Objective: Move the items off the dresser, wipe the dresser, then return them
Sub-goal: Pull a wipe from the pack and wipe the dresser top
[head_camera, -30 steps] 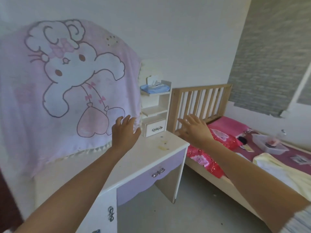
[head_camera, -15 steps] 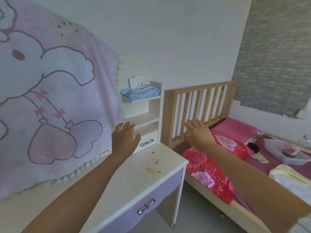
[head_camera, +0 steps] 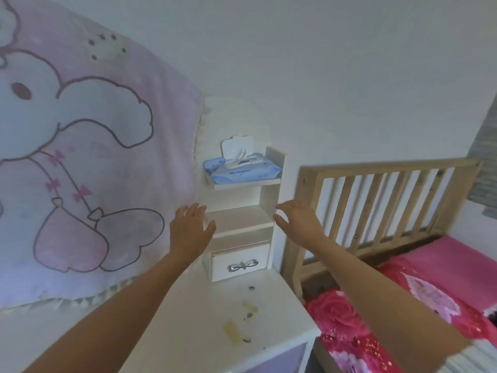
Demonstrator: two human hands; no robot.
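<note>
The white dresser top [head_camera: 204,332] carries yellowish stains and dark specks near its right edge. At its back stands a small white shelf unit [head_camera: 269,200] with a drawer at the bottom. A blue pack of wet wipes [head_camera: 242,172] with its lid flipped up lies on the top shelf. My left hand [head_camera: 189,228] is held out open at the left side of the shelf unit, fingers spread. My right hand [head_camera: 298,222] reaches open toward the right side of the unit. Neither hand holds anything.
A pink blanket with a cartoon rabbit [head_camera: 80,157] hangs over the left part of the dresser back. A wooden bed headboard [head_camera: 376,205] stands right next to the dresser, with pink bedding [head_camera: 403,305] below it. The white wall is behind.
The view has moved closer to the shelf unit. Both hands have advanced toward it, and my right hand has shifted left from the headboard to the unit's right side.
</note>
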